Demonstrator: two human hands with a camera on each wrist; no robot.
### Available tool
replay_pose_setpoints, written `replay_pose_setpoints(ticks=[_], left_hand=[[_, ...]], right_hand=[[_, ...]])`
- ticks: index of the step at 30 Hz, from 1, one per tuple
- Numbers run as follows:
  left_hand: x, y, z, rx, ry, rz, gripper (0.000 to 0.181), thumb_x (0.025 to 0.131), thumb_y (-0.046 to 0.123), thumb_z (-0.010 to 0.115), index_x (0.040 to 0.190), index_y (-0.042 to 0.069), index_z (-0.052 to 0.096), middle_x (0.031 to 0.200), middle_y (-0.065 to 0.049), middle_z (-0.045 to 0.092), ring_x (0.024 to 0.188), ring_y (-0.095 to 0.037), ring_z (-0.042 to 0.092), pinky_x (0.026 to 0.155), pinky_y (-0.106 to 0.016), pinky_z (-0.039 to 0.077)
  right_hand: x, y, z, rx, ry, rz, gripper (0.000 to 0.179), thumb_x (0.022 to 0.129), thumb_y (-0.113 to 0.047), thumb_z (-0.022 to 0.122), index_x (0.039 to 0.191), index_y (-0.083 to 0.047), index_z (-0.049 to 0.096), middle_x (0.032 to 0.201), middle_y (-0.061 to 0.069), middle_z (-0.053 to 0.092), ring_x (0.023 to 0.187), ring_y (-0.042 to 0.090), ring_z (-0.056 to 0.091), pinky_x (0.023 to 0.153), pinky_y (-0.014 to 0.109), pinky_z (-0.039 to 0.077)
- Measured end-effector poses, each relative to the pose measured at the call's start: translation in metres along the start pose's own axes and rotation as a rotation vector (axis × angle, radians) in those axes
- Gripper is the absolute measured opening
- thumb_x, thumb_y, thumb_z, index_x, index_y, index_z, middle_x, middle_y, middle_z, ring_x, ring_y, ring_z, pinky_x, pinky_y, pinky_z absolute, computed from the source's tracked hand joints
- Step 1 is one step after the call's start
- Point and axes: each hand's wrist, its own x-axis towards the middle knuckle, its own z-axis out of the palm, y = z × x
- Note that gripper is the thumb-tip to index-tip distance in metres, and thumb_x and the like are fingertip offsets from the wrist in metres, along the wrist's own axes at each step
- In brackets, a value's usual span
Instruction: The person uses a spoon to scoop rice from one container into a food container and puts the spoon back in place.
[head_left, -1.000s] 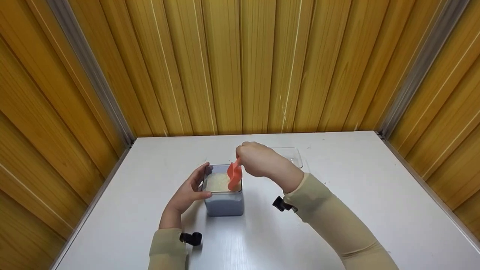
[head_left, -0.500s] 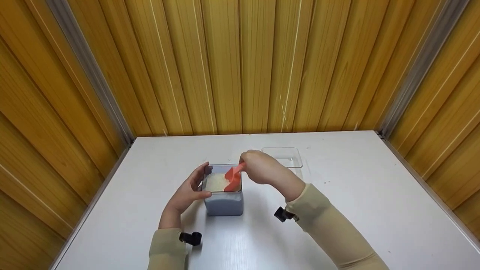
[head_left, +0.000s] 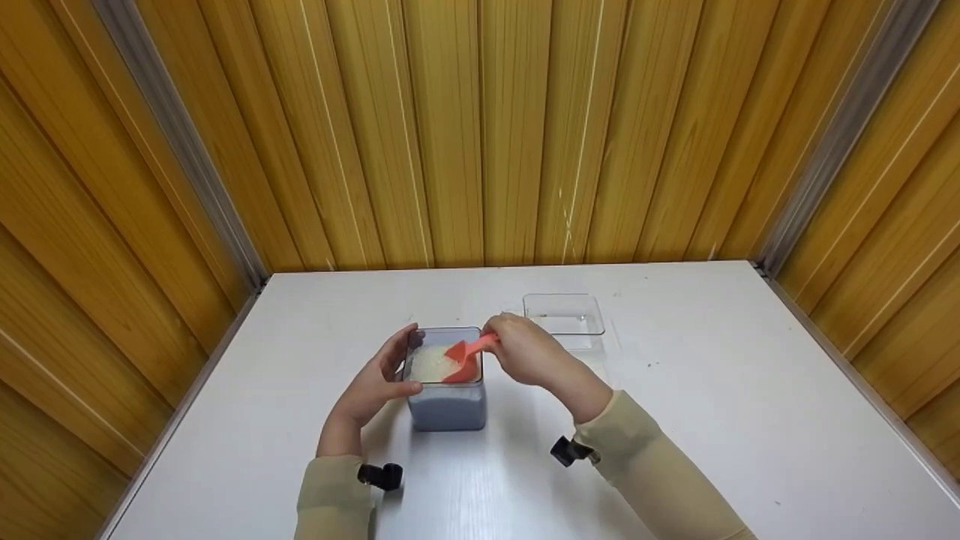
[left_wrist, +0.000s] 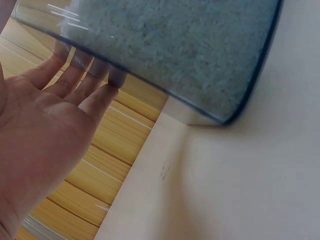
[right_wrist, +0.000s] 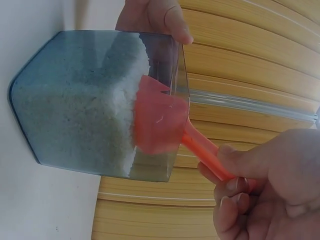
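Observation:
A bluish see-through square container point(head_left: 448, 411) stands on the table, filled most of the way with white rice point(head_left: 431, 365). My left hand point(head_left: 369, 394) holds it from the left, thumb at the near rim and fingers against the far side. In the left wrist view those fingers point(left_wrist: 102, 97) lie along the container's wall. My right hand point(head_left: 531, 358) grips the handle of a coral-red scoop point(head_left: 466, 366) at the right rim. Through the wall, the right wrist view shows the scoop's bowl point(right_wrist: 160, 122) inside the container, its edge at the rice surface.
A clear rectangular plastic container point(head_left: 562, 334) sits behind and right of the rice container on the white table point(head_left: 690, 390). Yellow wood-look panels point(head_left: 517, 135) wall in the back and sides. Small dark specks point(head_left: 652, 364) dot the tabletop. Black cameras point(head_left: 381, 476) are on both wrists.
My right hand has moved lower and slightly right, tipping the scoop from steep to nearly level, its bowl against the rice. The clear container behind is more exposed. My left hand stays put.

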Motion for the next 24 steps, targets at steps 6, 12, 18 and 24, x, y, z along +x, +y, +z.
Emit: replay_pose_setpoints(ticks=[6, 12, 18, 24], left_hand=[[0.0, 0.0, 0.0, 0.007, 0.008, -0.007, 0.111, 0.076, 0.021, 0.091, 0.164, 0.02, 0.024, 0.174, -0.008, 0.017, 0.163, -0.029, 0.006, 0.131, -0.051, 0.007], [0.0, 0.0, 0.001, -0.001, 0.009, -0.011, 0.109, 0.076, 0.022, 0.091, 0.164, 0.021, 0.025, 0.174, -0.007, 0.017, 0.163, -0.029, 0.006, 0.132, -0.05, 0.008], [0.0, 0.001, 0.002, 0.002, 0.001, -0.009, 0.109, 0.077, 0.022, 0.09, 0.164, 0.022, 0.024, 0.174, -0.006, 0.015, 0.163, -0.029, 0.005, 0.132, -0.05, 0.007], [0.0, 0.0, 0.002, -0.023, -0.014, 0.007, 0.11, 0.078, 0.02, 0.09, 0.165, 0.019, 0.022, 0.174, -0.008, 0.014, 0.163, -0.029, 0.004, 0.132, -0.05, 0.007]], right_hand=[[-0.003, 0.004, 0.015, 0.042, 0.029, 0.017, 0.014, 0.101, -0.013, 0.065, 0.102, 0.0, 0.07, 0.096, 0.012, 0.069, 0.09, 0.025, 0.064, 0.085, 0.046, 0.055], [-0.005, 0.005, 0.03, 0.072, 0.037, 0.03, 0.014, 0.102, -0.013, 0.062, 0.106, -0.001, 0.069, 0.099, 0.01, 0.068, 0.087, 0.021, 0.061, 0.084, 0.043, 0.055], [-0.004, 0.001, 0.037, 0.076, 0.049, 0.048, 0.014, 0.102, -0.011, 0.061, 0.108, 0.0, 0.069, 0.101, 0.011, 0.068, 0.09, 0.021, 0.062, 0.084, 0.043, 0.056], [-0.002, -0.006, 0.038, 0.034, 0.028, 0.064, 0.016, 0.101, -0.012, 0.064, 0.108, 0.001, 0.07, 0.102, 0.013, 0.069, 0.095, 0.029, 0.067, 0.088, 0.047, 0.057]])
